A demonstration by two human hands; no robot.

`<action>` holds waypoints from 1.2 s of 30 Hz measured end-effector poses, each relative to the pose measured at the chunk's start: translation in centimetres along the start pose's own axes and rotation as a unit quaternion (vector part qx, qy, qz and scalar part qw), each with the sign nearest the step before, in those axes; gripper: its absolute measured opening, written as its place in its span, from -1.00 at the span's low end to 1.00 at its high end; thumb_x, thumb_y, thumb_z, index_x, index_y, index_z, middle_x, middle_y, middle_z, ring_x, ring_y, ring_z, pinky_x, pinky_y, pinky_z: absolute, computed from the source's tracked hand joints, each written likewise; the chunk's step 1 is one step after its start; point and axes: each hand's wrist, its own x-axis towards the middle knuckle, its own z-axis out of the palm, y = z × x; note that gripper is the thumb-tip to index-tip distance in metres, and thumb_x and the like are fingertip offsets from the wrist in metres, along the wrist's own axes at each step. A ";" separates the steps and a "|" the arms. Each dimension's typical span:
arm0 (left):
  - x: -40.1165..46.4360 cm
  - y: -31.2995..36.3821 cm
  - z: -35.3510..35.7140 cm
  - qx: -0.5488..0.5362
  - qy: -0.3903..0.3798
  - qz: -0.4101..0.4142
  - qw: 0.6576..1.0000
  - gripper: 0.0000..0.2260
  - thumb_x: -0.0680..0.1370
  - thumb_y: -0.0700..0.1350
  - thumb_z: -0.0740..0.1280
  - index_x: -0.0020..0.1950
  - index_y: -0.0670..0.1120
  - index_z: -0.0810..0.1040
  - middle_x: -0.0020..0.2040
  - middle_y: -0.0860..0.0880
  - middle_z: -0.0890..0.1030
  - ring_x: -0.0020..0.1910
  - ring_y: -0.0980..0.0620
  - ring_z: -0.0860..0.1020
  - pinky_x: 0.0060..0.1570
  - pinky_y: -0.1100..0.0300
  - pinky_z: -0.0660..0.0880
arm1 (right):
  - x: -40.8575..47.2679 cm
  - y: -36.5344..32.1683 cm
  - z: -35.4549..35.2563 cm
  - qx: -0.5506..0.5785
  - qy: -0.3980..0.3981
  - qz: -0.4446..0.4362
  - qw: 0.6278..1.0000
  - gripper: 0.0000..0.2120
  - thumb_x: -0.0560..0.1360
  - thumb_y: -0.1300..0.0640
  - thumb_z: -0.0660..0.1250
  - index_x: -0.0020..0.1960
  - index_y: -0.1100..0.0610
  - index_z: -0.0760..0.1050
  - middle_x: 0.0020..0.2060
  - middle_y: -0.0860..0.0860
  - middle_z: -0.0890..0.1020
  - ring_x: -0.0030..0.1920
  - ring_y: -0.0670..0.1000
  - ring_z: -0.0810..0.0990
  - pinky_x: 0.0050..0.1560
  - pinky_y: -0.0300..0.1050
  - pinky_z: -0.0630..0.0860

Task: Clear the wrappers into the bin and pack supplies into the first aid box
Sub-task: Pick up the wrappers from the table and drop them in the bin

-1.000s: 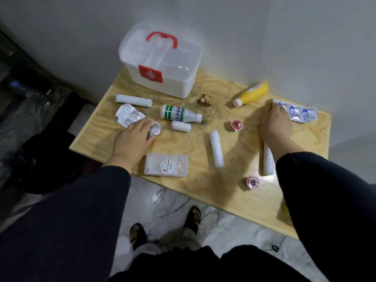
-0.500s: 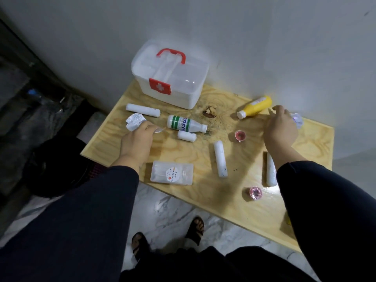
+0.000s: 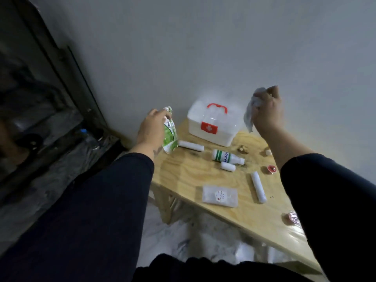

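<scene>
My left hand [image 3: 151, 127] is raised over the table's left corner, gripping a silver and green foil wrapper [image 3: 169, 133] that hangs down. My right hand [image 3: 267, 110] is lifted in front of the wall and grips a crumpled blister-pack wrapper [image 3: 250, 110]. The white first aid box [image 3: 212, 124], with a red handle and red cross latch, stands shut at the back of the wooden table [image 3: 193, 176]. On the table lie a green-striped white bottle [image 3: 226, 156], three white bandage rolls [image 3: 191, 145] [image 3: 228, 166] [image 3: 258, 187] and a clear pouch [image 3: 220, 196].
Two small red-lidded cups [image 3: 271, 169] [image 3: 292, 217] and a brown scrap [image 3: 243, 148] also lie on the table. Left of the table is a dark area with a plastic water bottle [image 3: 89, 139] and black sheeting. The table's near edge runs diagonally over a marble floor [image 3: 183, 237].
Both hands have risen off the table with their wrappers. The view has swung left, so the table now sits to the right and the yellow bottle is out of sight.
</scene>
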 end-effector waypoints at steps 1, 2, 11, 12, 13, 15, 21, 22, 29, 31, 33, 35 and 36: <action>0.2 -0.8 -1.1 -0.010 0.011 0.000 1.000 -0.73 0.55 -0.23 0.15 0.00 0.01 0.61 0.05 -0.09 0.53 0.01 -0.10 0.54 -0.04 0.19 0.37 | -0.3 -2.3 0.8 0.035 -0.005 0.003 0.999 -0.73 0.47 0.31 0.22 0.14 0.25 0.56 0.19 0.22 0.45 0.02 0.21 0.56 -0.02 -0.12 0.42; 0.3 -1.8 -2.8 -0.004 0.025 0.006 1.000 -0.72 0.55 -0.30 0.18 0.04 -0.05 0.63 0.08 -0.12 0.54 0.01 -0.10 0.55 -0.01 0.18 0.39 | -0.8 -5.0 1.9 0.071 -0.014 0.003 0.997 -0.74 0.47 0.29 0.24 0.13 0.23 0.57 0.17 0.21 0.46 0.04 0.19 0.56 0.00 -0.18 0.42; -2.9 -12.4 -14.8 0.067 0.080 -0.021 0.994 -0.68 0.49 -0.29 0.37 0.24 -0.12 0.58 0.23 -0.14 0.52 0.21 -0.15 0.51 0.18 0.13 0.39 | -8.9 -23.9 12.8 0.190 -0.224 -0.041 0.955 -0.67 0.46 0.30 0.27 0.18 0.11 0.60 0.10 0.17 0.67 0.10 0.14 0.63 0.11 -0.16 0.48; -3.4 -13.7 -15.8 0.071 0.084 -0.036 0.993 -0.67 0.49 -0.29 0.37 0.24 -0.11 0.58 0.23 -0.14 0.51 0.21 -0.15 0.50 0.17 0.14 0.39 | -9.7 -25.4 13.8 0.198 -0.248 -0.049 0.947 -0.66 0.45 0.31 0.29 0.19 0.12 0.59 0.13 0.16 0.66 0.12 0.13 0.63 0.16 -0.13 0.48; -4.0 -14.9 -16.8 0.073 0.085 -0.054 0.992 -0.66 0.49 -0.29 0.37 0.25 -0.11 0.58 0.23 -0.14 0.51 0.21 -0.15 0.50 0.16 0.14 0.39 | -10.6 -26.8 14.8 0.202 -0.270 -0.059 0.940 -0.66 0.45 0.31 0.30 0.20 0.13 0.58 0.15 0.15 0.65 0.13 0.12 0.62 0.18 -0.12 0.48; -4.9 -17.5 -18.4 0.075 0.083 -0.089 0.990 -0.65 0.49 -0.29 0.37 0.27 -0.11 0.57 0.22 -0.15 0.51 0.20 -0.16 0.50 0.13 0.13 0.39 | -11.9 -29.2 16.8 0.210 -0.309 -0.080 0.924 -0.64 0.44 0.32 0.31 0.21 0.13 0.58 0.18 0.14 0.63 0.16 0.12 0.60 0.16 -0.15 0.48; -6.5 -25.1 -21.0 0.052 0.068 -0.193 0.977 -0.59 0.44 -0.29 0.43 0.28 -0.14 0.56 0.23 -0.17 0.54 0.23 -0.13 0.50 0.13 0.28 0.32 | -14.9 -35.2 24.0 0.197 -0.415 -0.142 0.877 -0.63 0.41 0.35 0.36 0.20 0.16 0.58 0.16 0.14 0.63 0.03 0.14 0.64 0.16 -0.08 0.53; -6.6 -26.3 -21.1 0.052 0.066 -0.209 0.974 -0.59 0.43 -0.29 0.44 0.28 -0.15 0.57 0.22 -0.18 0.54 0.23 -0.14 0.50 0.17 0.24 0.33 | -15.2 -36.0 25.4 0.190 -0.430 -0.149 0.870 -0.63 0.41 0.35 0.36 0.20 0.17 0.58 0.10 0.14 0.64 -0.09 0.10 0.63 0.11 -0.09 0.54; -5.2 -35.1 -19.6 0.034 0.048 -0.325 0.944 -0.64 0.48 -0.27 0.40 0.26 -0.07 0.57 0.32 -0.13 0.50 0.32 -0.13 0.45 0.29 0.11 0.34 | -17.0 -39.3 36.6 0.154 -0.529 -0.166 0.818 -0.62 0.42 0.37 0.34 0.22 0.16 0.57 0.00 -0.01 0.64 -0.15 -0.11 0.50 -0.12 -0.43 0.42; -4.5 -37.8 -18.3 0.013 0.036 -0.359 0.933 -0.65 0.49 -0.28 0.40 0.26 -0.07 0.57 0.32 -0.13 0.49 0.33 -0.11 0.45 0.29 0.14 0.33 | -17.5 -39.4 40.0 0.135 -0.556 -0.170 0.803 -0.61 0.43 0.38 0.32 0.22 0.15 0.56 0.11 0.09 0.62 -0.06 -0.05 0.53 0.00 -0.32 0.42; -3.8 -40.7 -16.8 0.002 0.031 -0.385 0.922 -0.65 0.49 -0.28 0.40 0.26 -0.06 0.58 0.31 -0.13 0.50 0.32 -0.11 0.47 0.31 0.15 0.33 | -17.9 -39.3 43.3 0.099 -0.572 -0.188 0.793 -0.60 0.44 0.37 0.31 0.23 0.13 0.55 -0.08 0.07 0.54 -0.21 -0.06 0.49 -0.09 -0.32 0.34; -3.2 -43.7 -15.1 -0.013 0.026 -0.407 0.913 -0.65 0.49 -0.27 0.40 0.26 -0.06 0.58 0.28 -0.13 0.52 0.29 -0.10 0.49 0.33 0.14 0.34 | -18.4 -38.8 46.9 0.087 -0.578 -0.186 0.790 -0.60 0.43 0.37 0.31 0.23 0.13 0.57 -0.11 0.01 0.48 -0.30 -0.14 0.40 -0.11 -0.34 0.32; -2.9 -45.2 -14.1 -0.017 0.018 -0.416 0.909 -0.65 0.49 -0.27 0.40 0.26 -0.06 0.58 0.28 -0.13 0.52 0.28 -0.09 0.49 0.32 0.16 0.34 | -18.9 -38.5 48.7 0.085 -0.578 -0.180 0.792 -0.60 0.43 0.36 0.30 0.22 0.12 0.57 -0.07 0.03 0.53 -0.28 -0.13 0.43 -0.11 -0.34 0.35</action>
